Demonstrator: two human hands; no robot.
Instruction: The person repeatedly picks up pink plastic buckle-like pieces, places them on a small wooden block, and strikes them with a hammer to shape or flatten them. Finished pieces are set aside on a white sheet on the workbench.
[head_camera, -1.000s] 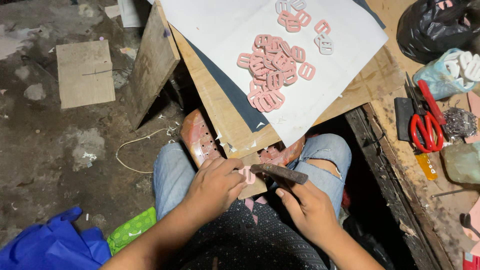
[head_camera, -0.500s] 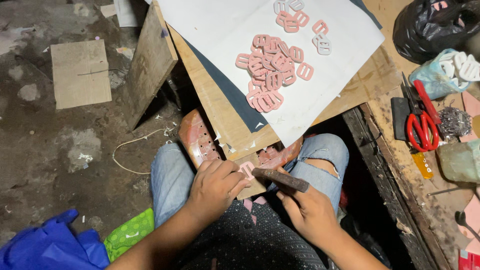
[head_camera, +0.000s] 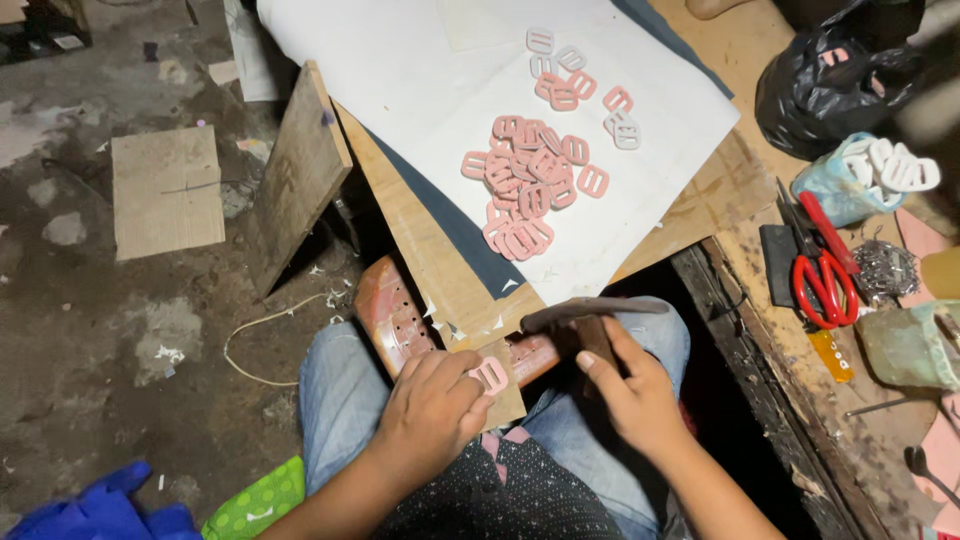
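Note:
My left hand (head_camera: 432, 408) pinches a pink plastic buckle (head_camera: 490, 375) against the near corner of a wooden board (head_camera: 430, 250) over my lap. My right hand (head_camera: 628, 385) grips the handle of a hammer (head_camera: 585, 312), whose dark head is raised a little above and right of the buckle. A pile of several pink buckles (head_camera: 528, 185) lies on white paper (head_camera: 420, 70) on the board. A reddish perforated strip (head_camera: 392, 315) lies under the board, beside my left hand.
Red-handled scissors (head_camera: 822, 270), a light-blue bag of white buckles (head_camera: 865, 175) and a black plastic bag (head_camera: 835, 75) sit on the wooden bench at right. A wooden plank (head_camera: 295, 175), a cardboard square (head_camera: 165, 190) and blue and green bags (head_camera: 110, 510) are on the dirty floor at left.
The hammer has lifted from lying low across my lap to a raised position above the buckle. My left hand keeps the buckle on the board's corner.

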